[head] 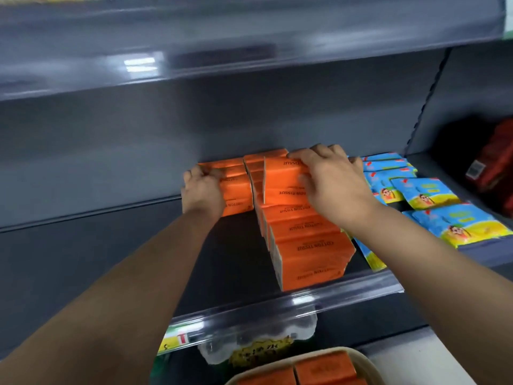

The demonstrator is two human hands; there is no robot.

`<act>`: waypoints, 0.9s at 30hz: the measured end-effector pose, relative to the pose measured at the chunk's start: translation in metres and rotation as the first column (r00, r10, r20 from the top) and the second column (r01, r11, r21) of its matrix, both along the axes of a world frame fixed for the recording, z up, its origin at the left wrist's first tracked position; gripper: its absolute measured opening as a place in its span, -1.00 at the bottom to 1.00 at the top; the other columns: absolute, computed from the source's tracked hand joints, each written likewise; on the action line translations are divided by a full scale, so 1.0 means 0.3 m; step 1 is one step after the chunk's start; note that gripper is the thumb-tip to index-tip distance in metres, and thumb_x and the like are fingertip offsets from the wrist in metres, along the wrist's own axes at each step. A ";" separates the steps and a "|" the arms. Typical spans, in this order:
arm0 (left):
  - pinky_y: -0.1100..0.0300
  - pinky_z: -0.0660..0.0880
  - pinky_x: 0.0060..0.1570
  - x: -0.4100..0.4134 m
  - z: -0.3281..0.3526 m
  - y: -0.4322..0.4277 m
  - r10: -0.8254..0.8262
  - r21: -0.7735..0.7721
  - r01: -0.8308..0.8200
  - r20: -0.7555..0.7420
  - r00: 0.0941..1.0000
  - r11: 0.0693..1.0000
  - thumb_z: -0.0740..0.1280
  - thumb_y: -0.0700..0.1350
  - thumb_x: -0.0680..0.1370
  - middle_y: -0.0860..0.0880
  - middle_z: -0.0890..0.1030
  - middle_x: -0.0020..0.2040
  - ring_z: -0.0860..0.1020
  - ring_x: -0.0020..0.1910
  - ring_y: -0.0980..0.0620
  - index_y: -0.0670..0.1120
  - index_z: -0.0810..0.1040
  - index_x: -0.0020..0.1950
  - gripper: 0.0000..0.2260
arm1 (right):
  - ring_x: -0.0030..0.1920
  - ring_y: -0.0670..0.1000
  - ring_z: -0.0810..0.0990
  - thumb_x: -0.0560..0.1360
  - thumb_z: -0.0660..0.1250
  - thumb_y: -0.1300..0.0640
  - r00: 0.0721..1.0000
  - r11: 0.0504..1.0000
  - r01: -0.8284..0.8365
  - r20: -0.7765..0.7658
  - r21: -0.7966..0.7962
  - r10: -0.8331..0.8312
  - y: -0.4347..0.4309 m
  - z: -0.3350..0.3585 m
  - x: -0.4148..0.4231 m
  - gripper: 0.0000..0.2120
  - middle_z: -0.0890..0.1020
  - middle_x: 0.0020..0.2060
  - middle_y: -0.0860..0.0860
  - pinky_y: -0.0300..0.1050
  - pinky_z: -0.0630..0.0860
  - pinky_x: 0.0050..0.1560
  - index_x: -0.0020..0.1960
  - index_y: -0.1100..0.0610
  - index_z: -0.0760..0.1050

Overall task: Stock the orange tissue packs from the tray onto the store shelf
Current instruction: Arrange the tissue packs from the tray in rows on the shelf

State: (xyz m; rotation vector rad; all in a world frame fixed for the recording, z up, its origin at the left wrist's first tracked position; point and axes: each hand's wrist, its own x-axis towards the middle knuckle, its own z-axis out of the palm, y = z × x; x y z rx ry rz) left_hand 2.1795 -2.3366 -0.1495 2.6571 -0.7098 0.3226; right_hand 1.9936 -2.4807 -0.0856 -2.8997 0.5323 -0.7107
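Gripping at both sides: left hand (202, 190) curls round the rear orange tissue packs (305, 245); right hand (331, 182) hooks over the right row on the shelf (236, 245); more packs in the tray (358, 357) below.

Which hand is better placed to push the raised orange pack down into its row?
Right, probably. The right hand grips the raised orange pack from above; the left hand holds the shorter row beside it.

Light comes from overhead, bright; a white glare patch sits on the upper shelf edge (140, 65) at eleven o'clock, and the back panel (111, 151) beneath lies shaded. The orange tissue packs (305, 240) at centre read sharpest; the red packs (497, 168) at three o'clock smear, and shelf lines bow
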 end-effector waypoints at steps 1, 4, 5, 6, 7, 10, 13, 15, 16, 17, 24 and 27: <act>-0.02 0.40 0.22 0.000 0.000 0.001 0.003 -0.024 -0.003 -0.013 1.000 1.000 0.29 -0.27 0.51 -0.15 0.35 0.24 0.29 0.26 -0.16 -0.02 0.47 0.33 -0.60 | 0.26 0.10 0.33 0.55 0.21 0.13 1.000 1.000 -0.006 -0.009 0.005 0.006 0.002 0.005 0.000 -0.55 0.46 0.22 -0.02 0.11 0.29 0.17 0.41 -0.10 0.31; 0.01 0.38 0.23 -0.012 0.009 0.030 -0.002 -0.074 -0.004 -0.085 0.996 0.997 0.40 -0.16 0.48 -0.16 0.31 0.27 0.27 0.28 -0.15 -0.15 0.39 0.33 -0.56 | 0.28 0.10 0.33 0.54 0.22 0.13 1.000 1.000 -0.017 -0.011 0.026 0.017 0.023 0.022 0.007 -0.56 0.46 0.23 -0.02 0.10 0.30 0.17 0.40 -0.10 0.32; 0.01 0.37 0.23 -0.018 0.014 0.048 -0.006 -0.094 -0.003 -0.095 0.996 0.996 0.43 -0.13 0.47 -0.16 0.30 0.27 0.27 0.28 -0.15 -0.17 0.36 0.34 -0.52 | 0.28 0.10 0.33 0.54 0.23 0.13 1.000 0.999 -0.021 0.000 0.041 0.021 0.035 0.032 0.015 -0.56 0.46 0.23 -0.02 0.10 0.31 0.17 0.39 -0.09 0.33; 0.01 0.37 0.23 -0.022 0.021 0.072 -0.005 -0.118 -0.006 -0.092 0.996 0.993 0.43 -0.14 0.47 -0.16 0.30 0.27 0.27 0.27 -0.15 -0.19 0.34 0.34 -0.50 | 0.29 0.11 0.33 0.53 0.24 0.14 0.999 0.997 -0.033 0.015 0.064 0.032 0.050 0.044 0.028 -0.56 0.46 0.24 -0.01 0.10 0.32 0.18 0.39 -0.08 0.34; 0.01 0.38 0.24 -0.026 0.029 0.097 0.001 -0.142 -0.013 -0.083 0.997 0.990 0.41 -0.18 0.47 -0.17 0.31 0.28 0.28 0.27 -0.16 -0.20 0.32 0.34 -0.51 | 0.30 0.11 0.34 0.53 0.25 0.16 0.998 0.994 -0.054 0.035 0.095 0.051 0.069 0.059 0.047 -0.55 0.46 0.25 0.00 0.11 0.33 0.20 0.39 -0.06 0.34; 0.10 0.31 0.23 -0.030 0.059 0.184 0.049 -0.180 -0.063 -0.079 0.996 0.982 0.28 -0.38 0.46 -0.18 0.31 0.32 0.27 0.28 -0.17 -0.22 0.28 0.38 -0.51 | 0.30 0.14 0.38 0.49 0.28 0.22 0.983 0.968 -0.176 0.085 0.180 0.163 0.141 0.093 0.136 -0.54 0.47 0.25 0.05 0.15 0.38 0.26 0.37 -0.01 0.38; 0.12 0.29 0.25 -0.030 0.087 0.269 0.081 -0.212 -0.103 -0.107 0.991 0.972 0.20 -0.43 0.46 -0.18 0.31 0.36 0.25 0.33 -0.16 -0.20 0.24 0.44 -0.45 | 0.32 0.11 0.38 0.50 0.28 0.20 0.969 0.950 -0.244 0.013 0.196 0.246 0.236 0.090 0.229 -0.56 0.47 0.26 0.03 0.12 0.36 0.29 0.35 -0.03 0.38; 0.09 0.30 0.26 -0.028 0.096 0.312 0.079 -0.199 -0.103 -0.125 0.989 0.975 0.17 -0.43 0.46 -0.16 0.32 0.37 0.25 0.35 -0.15 -0.17 0.25 0.46 -0.44 | 0.34 0.08 0.36 0.51 0.27 0.17 0.967 0.964 -0.221 -0.096 0.150 0.236 0.284 0.066 0.273 -0.58 0.45 0.28 -0.01 0.11 0.32 0.28 0.33 -0.07 0.36; 0.06 0.32 0.25 -0.026 0.095 0.326 0.073 -0.178 -0.098 -0.142 0.987 0.979 0.17 -0.42 0.46 -0.15 0.33 0.37 0.26 0.36 -0.15 -0.15 0.27 0.45 -0.44 | 0.36 0.07 0.34 0.51 0.26 0.17 0.964 0.972 -0.197 -0.153 0.126 0.216 0.295 0.048 0.288 -0.58 0.44 0.30 -0.02 0.12 0.28 0.27 0.34 -0.08 0.35; 0.03 0.35 0.23 -0.026 0.090 0.334 0.067 -0.150 -0.092 -0.164 0.984 0.984 0.17 -0.41 0.46 -0.14 0.34 0.37 0.28 0.36 -0.14 -0.14 0.29 0.44 -0.46 | 0.37 0.07 0.32 0.51 0.25 0.19 0.959 0.979 -0.171 -0.207 0.112 0.192 0.302 0.028 0.300 -0.57 0.42 0.32 -0.02 0.13 0.26 0.28 0.34 -0.08 0.34; 0.04 0.37 0.32 -0.027 0.000 0.304 -0.088 -0.095 0.062 -0.301 0.950 0.993 0.38 -0.13 0.51 -0.07 0.35 0.38 0.31 0.38 -0.06 -0.10 0.32 0.43 -0.49 | 0.41 0.12 0.23 0.41 0.25 0.36 0.931 0.993 -0.081 -0.351 0.085 0.105 0.292 -0.087 0.336 -0.41 0.37 0.33 0.04 0.15 0.23 0.28 0.37 -0.04 0.32; 0.05 0.39 0.27 -0.036 -0.011 0.255 -0.124 -0.140 0.086 -0.288 0.949 0.986 0.43 -0.07 0.47 -0.06 0.38 0.33 0.35 0.34 -0.05 -0.08 0.31 0.42 -0.44 | 0.36 0.13 0.22 0.40 0.30 0.32 0.937 0.998 -0.053 -0.346 -0.022 0.042 0.292 -0.111 0.346 -0.41 0.32 0.30 0.07 0.15 0.23 0.30 0.36 -0.06 0.32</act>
